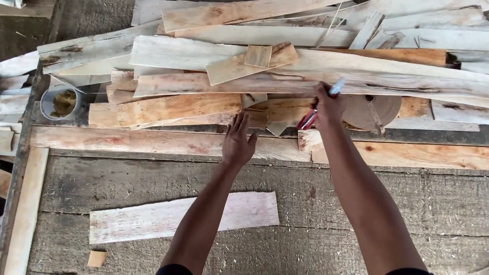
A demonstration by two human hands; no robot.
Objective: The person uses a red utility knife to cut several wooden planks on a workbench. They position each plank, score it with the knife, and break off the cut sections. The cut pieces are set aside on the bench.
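The person's left hand (pixel 238 140) lies flat and palm-down, fingers released and spread, on a long pale reddish wooden strip (pixel 153 141) that runs along the far part of the rough grey worktop (pixel 356 203). The fingertips reach toward the loose heap of thin, pale wood veneer offcuts (pixel 214 56) piled along the worktop's far edge. The right hand (pixel 328 104) is clenched around a red-and-blue handled tool (pixel 308 119), whose pale blue end (pixel 337 86) pokes out above the knuckles; what kind of tool it is cannot be told. That hand hovers at the near edge of the heap, touching or just above a long curved plank (pixel 407 76), beside a brown roll of paper tape (pixel 374 109).

Nearer the person, well apart from both hands, a flat whitish veneer sheet (pixel 183 216) lies alone on the worktop, with a small tan wood chip (pixel 97 258) just beside its near-left corner. A round grey tin with yellowish contents (pixel 62 103) stands at the far-left corner.

Judging from the posture, careful handling here means keeping the flat left palm pressing the strip steady while the right hand works, and keeping the tool's tip angled away from the left fingers, since the thin offcuts look brittle and likely to shift or split.
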